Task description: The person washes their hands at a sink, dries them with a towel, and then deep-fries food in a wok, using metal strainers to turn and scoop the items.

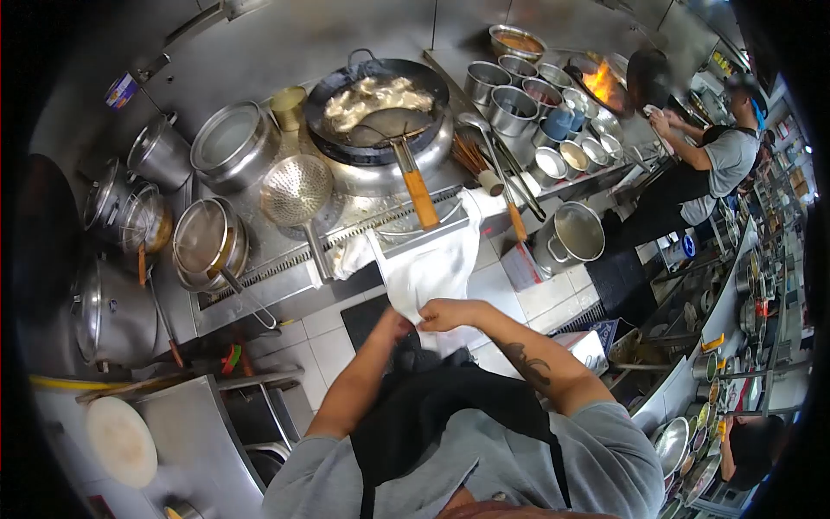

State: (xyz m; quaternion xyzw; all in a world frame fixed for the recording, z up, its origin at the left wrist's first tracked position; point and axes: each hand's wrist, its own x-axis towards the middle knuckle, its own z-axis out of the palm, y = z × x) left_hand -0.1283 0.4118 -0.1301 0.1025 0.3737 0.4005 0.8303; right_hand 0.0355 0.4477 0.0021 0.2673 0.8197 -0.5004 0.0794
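Note:
A white cloth [432,268] hangs over the front edge of the steel cooking counter. Its lower part is bunched between my two hands. My right hand [445,315] is closed on the cloth, and my left hand [398,325], slightly blurred, grips it from the other side. Beyond the cloth, a black wok [322,128] on the round burner holds pale pieces of food [380,95] bubbling in oil. A wire skimmer [417,186] with a wooden handle lies across the wok's near rim, its handle pointing toward me.
A perforated ladle [296,186] rests left of the wok, near several lidded pots [226,143]. Tongs [519,173] and steel containers [514,108] stand to the right. Farther right, a co-worker [722,160] works beside a flaming wok [601,82]. A tall pot [575,232] stands below the counter.

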